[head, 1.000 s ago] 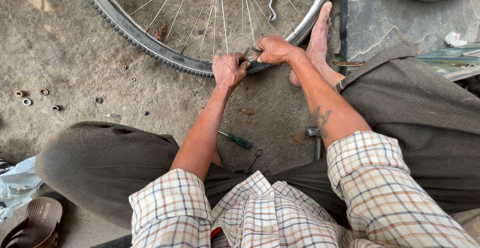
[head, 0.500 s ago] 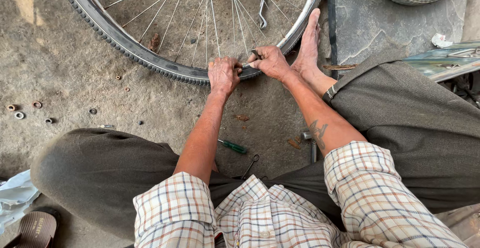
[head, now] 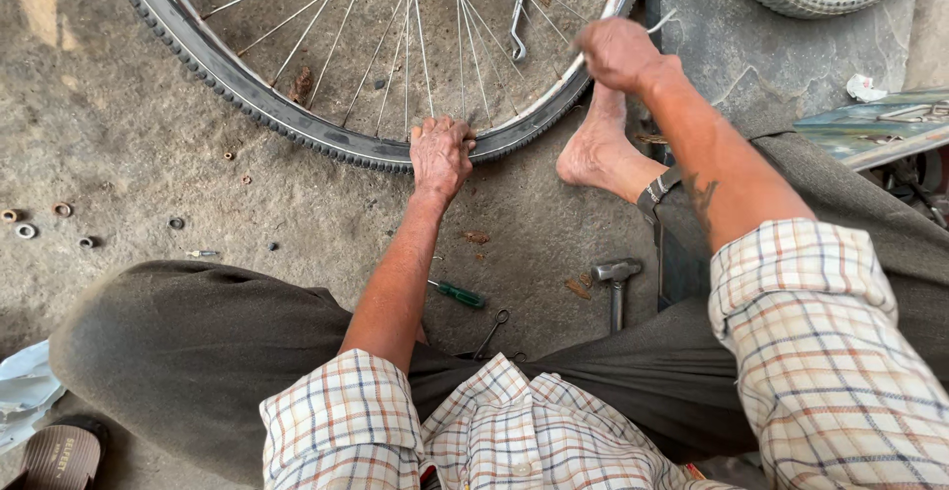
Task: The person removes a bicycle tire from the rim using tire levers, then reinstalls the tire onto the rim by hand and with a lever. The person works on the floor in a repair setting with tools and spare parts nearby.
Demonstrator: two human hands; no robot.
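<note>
Looking down, we see the left hand (head: 441, 154) in the upper middle of the frame, its fingers curled over the black rubber tyre of the spoked bicycle wheel (head: 297, 119) and gripping tyre and rim together. This wheel lies flat on the grey concrete floor (head: 129, 169) and fills the upper left and upper middle of the frame. The right hand (head: 618, 53) is raised at the upper right, closed into a fist around a thin bent metal piece (head: 660, 23) (we cannot tell what kind of piece it is), just beside the wheel's shiny rim. A bare foot (head: 593, 144) rests below this hand, touching the tyre's edge. Lower in the frame, between the knees, lie a green-handled screwdriver (head: 457, 295) and a small grey metal hammer (head: 616, 282). At the left edge, small metal nuts and washers (head: 44, 225) are scattered on the floor.
</note>
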